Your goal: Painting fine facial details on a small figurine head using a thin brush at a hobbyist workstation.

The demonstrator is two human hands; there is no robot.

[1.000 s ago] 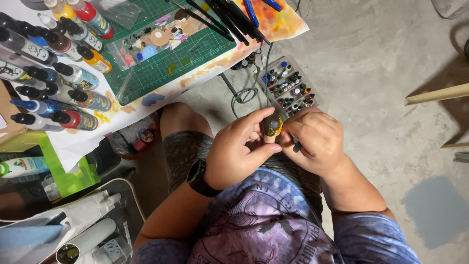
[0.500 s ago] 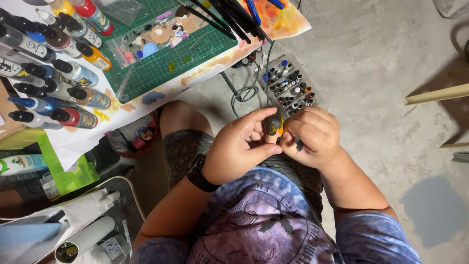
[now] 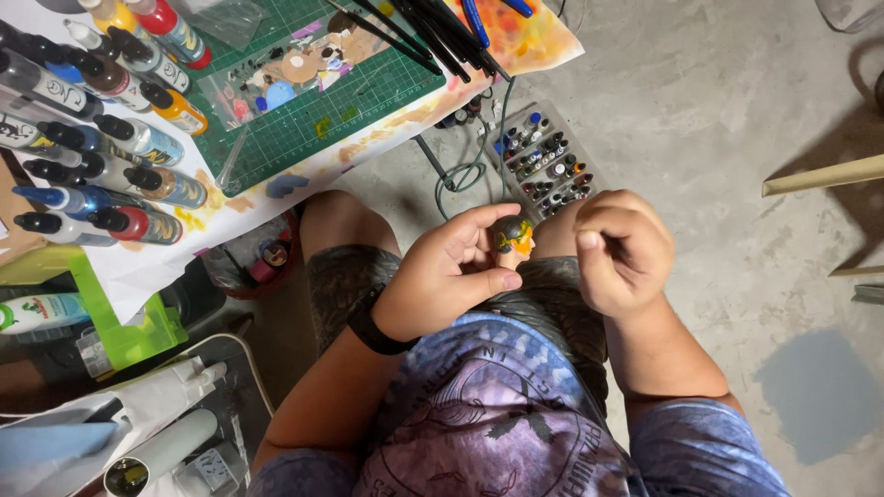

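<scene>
My left hand (image 3: 451,276) holds a small painted figure (image 3: 514,239), yellow, orange and green, pinched between thumb and fingers above my lap. A black band (image 3: 373,327) sits on that wrist. My right hand (image 3: 622,253) is curled into a fist just right of the figure and a little apart from it. Nothing shows sticking out of the fist, and I cannot tell whether it hides something thin. Right behind the figure, on the concrete floor, lies a clear tray of tiny paint pots (image 3: 548,161).
A green cutting mat (image 3: 341,101) with cut-out pieces lies on paint-stained paper at the top. Rows of paint bottles (image 3: 101,156) lie to its left and black brushes (image 3: 433,32) across its top. A green wire (image 3: 470,170) loops on the floor. A wooden stick (image 3: 820,175) lies at right.
My right hand has drawn away to the right from the figure, which it was touching before. My left hand still holds the figure in about the same place.
</scene>
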